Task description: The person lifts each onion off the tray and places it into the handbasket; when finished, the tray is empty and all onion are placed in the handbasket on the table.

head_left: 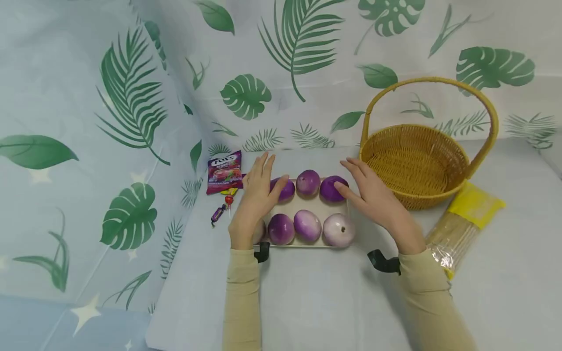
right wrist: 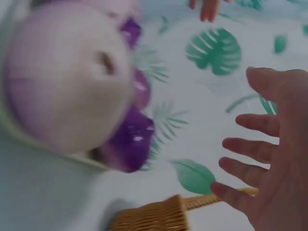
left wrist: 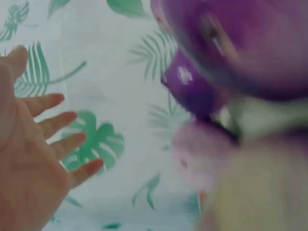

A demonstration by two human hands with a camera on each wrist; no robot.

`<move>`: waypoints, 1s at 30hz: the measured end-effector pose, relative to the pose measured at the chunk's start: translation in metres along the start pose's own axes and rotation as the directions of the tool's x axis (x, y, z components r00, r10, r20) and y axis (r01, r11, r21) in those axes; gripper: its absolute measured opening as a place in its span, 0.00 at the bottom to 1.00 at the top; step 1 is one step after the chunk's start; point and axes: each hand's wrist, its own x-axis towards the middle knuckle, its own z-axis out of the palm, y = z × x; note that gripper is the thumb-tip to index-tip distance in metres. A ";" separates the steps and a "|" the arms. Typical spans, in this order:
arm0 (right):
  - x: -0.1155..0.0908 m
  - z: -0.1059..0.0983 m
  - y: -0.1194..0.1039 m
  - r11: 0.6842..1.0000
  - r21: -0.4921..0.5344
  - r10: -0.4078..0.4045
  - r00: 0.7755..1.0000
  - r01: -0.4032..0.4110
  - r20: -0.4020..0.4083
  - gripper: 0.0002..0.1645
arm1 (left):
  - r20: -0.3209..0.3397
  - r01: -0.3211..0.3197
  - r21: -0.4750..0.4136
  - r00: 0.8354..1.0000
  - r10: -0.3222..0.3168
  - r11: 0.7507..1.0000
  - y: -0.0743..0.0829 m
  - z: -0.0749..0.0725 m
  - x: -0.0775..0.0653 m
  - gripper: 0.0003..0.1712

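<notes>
Several round, glossy purple-and-white onion-like vegetables (head_left: pixel 307 225) stand in two rows on a shallow cream tray (head_left: pixel 313 207) in the head view. My left hand (head_left: pixel 258 192) hovers over the tray's left end, fingers spread and nothing in them; it partly hides the vegetables there. Over the right end, my right hand (head_left: pixel 371 195) is likewise spread, its thumb overlapping a dark purple vegetable (head_left: pixel 332 189) in this view. Both wrist views show the left palm (left wrist: pixel 33 159) and right palm (right wrist: pixel 284 159) bare, with the vegetables blurred and close to the cameras.
A wicker basket (head_left: pixel 417 161) with a tall handle stands at the back right. Beside it lies a yellow-and-clear packet of thin sticks (head_left: pixel 465 224). Left of the tray are a purple candy bag (head_left: pixel 224 171), a red lollipop (head_left: pixel 229 199) and a wrapped candy (head_left: pixel 217 213). Leaf-printed cloth hangs behind.
</notes>
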 end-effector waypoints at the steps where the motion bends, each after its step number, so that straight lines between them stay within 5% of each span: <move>1: -0.004 0.001 -0.001 1.000 0.006 -0.010 1.000 0.010 0.017 0.40 | -0.001 0.003 -0.025 1.000 -0.003 1.000 -0.004 -0.004 -0.003 0.41; 5: -0.025 0.011 -0.001 0.997 0.056 -0.062 0.996 0.059 0.059 0.38 | 0.044 0.026 -0.111 0.999 -0.021 0.993 -0.023 -0.015 -0.020 0.41; 8: -0.041 0.022 0.004 0.991 0.096 -0.097 0.992 0.088 0.087 0.38 | 0.146 0.115 -0.196 0.985 -0.087 0.974 -0.038 -0.020 -0.039 0.44; 11: -0.054 0.034 0.009 0.988 0.108 -0.117 0.989 0.107 0.094 0.42 | 0.265 0.260 -0.282 0.946 -0.185 0.923 -0.055 -0.021 -0.061 0.50; 15: -0.065 0.048 0.015 0.985 0.116 -0.136 0.989 0.127 0.066 0.46 | 0.364 0.395 -0.285 0.888 -0.282 0.873 -0.077 -0.015 -0.083 0.57; 20: -0.073 0.060 0.021 0.982 0.120 -0.150 0.988 0.146 0.026 0.47 | 0.418 0.435 -0.215 0.850 -0.320 0.874 -0.095 -0.001 -0.095 0.63; 30: -0.072 0.072 0.022 0.971 0.152 -0.179 0.983 0.183 -0.036 0.48 | 0.378 0.392 -0.168 0.873 -0.308 0.905 -0.099 0.008 -0.102 0.70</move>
